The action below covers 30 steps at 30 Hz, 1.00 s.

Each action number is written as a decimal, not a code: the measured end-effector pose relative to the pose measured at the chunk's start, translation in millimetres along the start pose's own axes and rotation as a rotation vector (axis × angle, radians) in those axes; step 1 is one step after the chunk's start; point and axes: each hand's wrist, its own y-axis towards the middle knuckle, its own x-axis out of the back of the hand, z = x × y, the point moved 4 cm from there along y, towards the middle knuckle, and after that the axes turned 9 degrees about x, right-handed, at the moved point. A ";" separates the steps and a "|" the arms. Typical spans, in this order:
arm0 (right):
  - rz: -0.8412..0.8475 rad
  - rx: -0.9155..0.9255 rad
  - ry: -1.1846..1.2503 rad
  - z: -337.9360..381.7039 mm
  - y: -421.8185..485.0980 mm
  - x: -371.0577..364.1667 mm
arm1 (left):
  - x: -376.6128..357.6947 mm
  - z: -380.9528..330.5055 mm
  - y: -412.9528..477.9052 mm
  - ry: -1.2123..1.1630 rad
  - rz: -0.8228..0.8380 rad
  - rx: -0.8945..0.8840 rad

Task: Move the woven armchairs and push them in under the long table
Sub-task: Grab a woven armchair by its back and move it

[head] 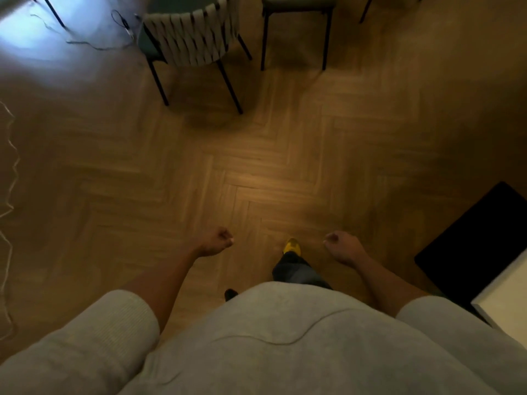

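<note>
Far ahead of the left hand (pixel 218 241) and its fingers (pixel 228 240), at the top edge, stands 1 woven armchair (pixel 189 38). Its curved back of pale interlaced straps faces me. It has thin black legs on the herringbone wood floor (pixel 256 166), and a dark green seat shows at its left side. Just right of it, well ahead of the right hand (pixel 343 246), is a 2nd chair (pixel 296 12) with a dark seat and straight black legs. The frame cuts it off, so I cannot tell if it is woven. Both chairs are well apart from both hands. I cannot make out the long table.

Left fingers are loosely curled toward the palm, thumb across them, gripping nothing. Right fingers (pixel 328 242) are also loosely curled and hold nothing. Both hands hang low over bare floor with the forearms bare. The pale sleeves (pixel 94 337) are pushed up.

Between the 2 sets of fingers, nearer the right ones, 1 yellow shoe (pixel 293 247) points forward under a dark trouser leg.

Left of the armchair, thin cables (pixel 94 38) trail across a bluish patch of light on the floor. Right of the right fingers lies a flat black object (pixel 479 238). A white surface (pixel 507 300) just beside it overlaps its near edge.
</note>
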 end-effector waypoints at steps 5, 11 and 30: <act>0.042 0.003 -0.056 28.2 72.8 76.1 | 71.3 -49.4 37.1 -0.080 -0.106 -0.026; 0.017 0.057 -0.074 94.2 156.7 156.0 | 135.5 -100.5 82.5 -0.108 -0.088 -0.049; 0.054 0.142 -0.161 327.0 434.6 313.6 | 450.4 -144.9 305.9 -0.132 -0.207 -0.027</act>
